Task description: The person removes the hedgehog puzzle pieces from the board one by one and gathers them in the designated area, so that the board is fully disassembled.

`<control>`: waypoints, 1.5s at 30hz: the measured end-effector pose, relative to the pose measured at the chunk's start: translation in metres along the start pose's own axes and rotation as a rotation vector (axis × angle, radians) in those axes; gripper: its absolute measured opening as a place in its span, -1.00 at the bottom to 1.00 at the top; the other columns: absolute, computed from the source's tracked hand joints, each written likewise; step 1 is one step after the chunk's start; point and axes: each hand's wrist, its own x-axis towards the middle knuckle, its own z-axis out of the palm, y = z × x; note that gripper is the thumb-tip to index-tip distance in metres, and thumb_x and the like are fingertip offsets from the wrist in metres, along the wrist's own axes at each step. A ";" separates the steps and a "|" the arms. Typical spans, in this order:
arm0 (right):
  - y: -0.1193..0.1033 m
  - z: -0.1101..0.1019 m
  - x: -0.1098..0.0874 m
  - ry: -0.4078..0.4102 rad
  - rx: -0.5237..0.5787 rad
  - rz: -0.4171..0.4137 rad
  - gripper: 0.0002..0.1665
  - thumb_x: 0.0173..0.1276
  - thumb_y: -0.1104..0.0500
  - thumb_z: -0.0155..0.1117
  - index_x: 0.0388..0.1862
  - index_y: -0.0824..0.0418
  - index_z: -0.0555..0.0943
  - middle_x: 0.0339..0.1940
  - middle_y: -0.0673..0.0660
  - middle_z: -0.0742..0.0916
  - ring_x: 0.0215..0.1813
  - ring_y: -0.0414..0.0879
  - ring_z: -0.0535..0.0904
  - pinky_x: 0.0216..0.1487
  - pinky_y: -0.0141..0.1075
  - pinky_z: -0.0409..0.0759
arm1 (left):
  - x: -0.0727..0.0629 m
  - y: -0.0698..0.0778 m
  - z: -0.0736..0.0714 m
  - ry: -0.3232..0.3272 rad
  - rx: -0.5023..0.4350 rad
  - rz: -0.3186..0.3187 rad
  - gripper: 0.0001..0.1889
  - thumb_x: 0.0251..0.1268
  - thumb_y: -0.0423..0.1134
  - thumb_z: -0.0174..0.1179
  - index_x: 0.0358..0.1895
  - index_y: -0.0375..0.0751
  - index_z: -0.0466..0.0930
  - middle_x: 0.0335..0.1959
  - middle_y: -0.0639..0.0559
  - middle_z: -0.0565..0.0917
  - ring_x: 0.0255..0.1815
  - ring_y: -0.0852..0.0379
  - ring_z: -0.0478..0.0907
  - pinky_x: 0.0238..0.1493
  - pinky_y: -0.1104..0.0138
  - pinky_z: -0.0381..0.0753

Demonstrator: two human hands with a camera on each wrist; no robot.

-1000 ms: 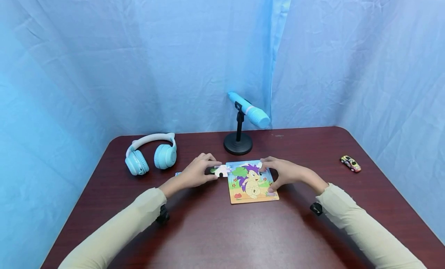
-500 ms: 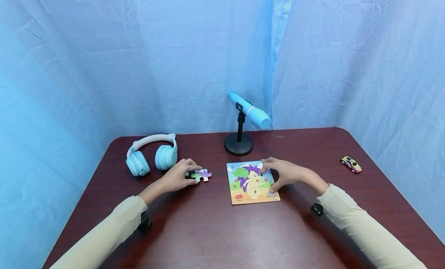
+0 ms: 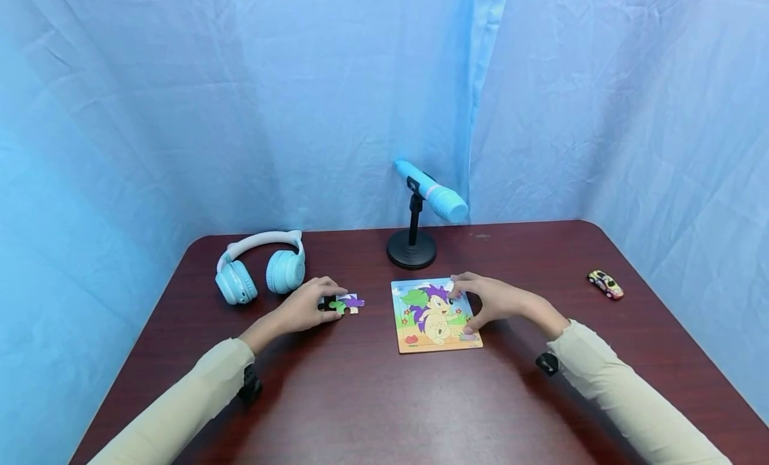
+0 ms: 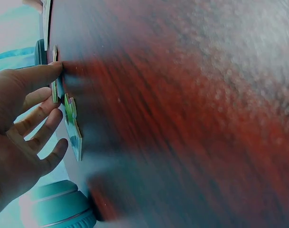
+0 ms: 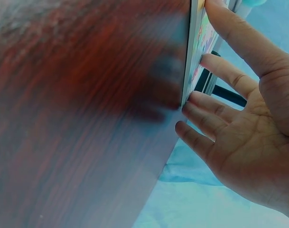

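Observation:
In the head view, my left hand [image 3: 309, 305] pinches a jigsaw piece [image 3: 347, 303] with purple and green print between thumb and fingers, left of the puzzle board. Low over the table, the left wrist view has this held piece [image 4: 54, 92] at the thumb and index fingertips, and a second jigsaw piece [image 4: 73, 126] lies beneath the other fingers. My right hand [image 3: 498, 299] rests thumb and fingertips on the right side of the square puzzle board [image 3: 434, 316], which bears a purple-haired hedgehog. In the right wrist view, its fingers are spread and fairly straight along the board's edge [image 5: 188, 57].
Light-blue headphones [image 3: 264, 265] lie at the back left, close behind the left hand. A blue microphone [image 3: 435, 195] on a black stand [image 3: 411, 249] stands behind the board. A small toy car [image 3: 605, 284] sits at the far right of the dark wooden table [image 3: 420, 405].
Over the last second my left hand has carried the jigsaw piece leftward, away from the board's left edge. It has hardly moved in the last half second. The right hand and board stay put.

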 end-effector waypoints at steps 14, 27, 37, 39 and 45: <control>0.004 0.001 -0.002 0.008 0.010 -0.009 -0.22 0.07 -0.08 0.65 0.26 0.11 0.59 0.56 0.33 0.35 0.49 0.31 0.33 0.37 0.23 0.43 | 0.000 -0.001 -0.002 0.007 -0.021 0.012 -0.54 0.26 -0.22 0.40 0.23 -0.24 0.65 0.04 -0.08 0.67 -0.02 0.03 0.58 0.04 0.12 0.55; 0.010 0.002 -0.007 0.041 0.009 -0.023 -0.21 0.05 -0.10 0.66 0.24 0.14 0.60 0.54 0.36 0.36 0.46 0.33 0.35 0.33 0.23 0.47 | -0.001 -0.003 -0.002 0.012 -0.034 0.026 -0.53 0.25 -0.26 0.39 0.23 -0.23 0.64 0.01 -0.07 0.68 -0.09 0.04 0.56 -0.02 0.17 0.54; 0.010 0.002 -0.012 0.066 -0.009 0.000 -0.13 0.06 -0.13 0.65 0.31 0.16 0.55 0.53 0.39 0.37 0.46 0.35 0.33 0.36 0.27 0.41 | -0.002 -0.003 -0.003 0.000 -0.039 0.029 -0.53 0.26 -0.26 0.39 0.24 -0.24 0.63 0.02 -0.07 0.68 -0.09 0.03 0.56 -0.03 0.17 0.54; 0.011 0.002 -0.012 0.070 -0.024 0.003 -0.06 0.06 -0.16 0.64 0.36 0.18 0.51 0.53 0.39 0.38 0.46 0.35 0.33 0.37 0.27 0.40 | -0.002 -0.003 -0.003 -0.001 -0.037 0.029 -0.53 0.26 -0.26 0.39 0.24 -0.24 0.63 0.01 -0.06 0.68 -0.10 0.03 0.55 -0.03 0.18 0.54; 0.016 0.002 -0.016 0.076 -0.043 -0.002 0.12 0.06 -0.22 0.62 0.48 0.29 0.40 0.54 0.39 0.37 0.48 0.34 0.32 0.38 0.26 0.39 | -0.001 -0.003 -0.004 -0.004 -0.026 0.027 -0.53 0.25 -0.26 0.39 0.24 -0.22 0.63 0.01 -0.04 0.68 -0.10 0.05 0.55 -0.04 0.20 0.54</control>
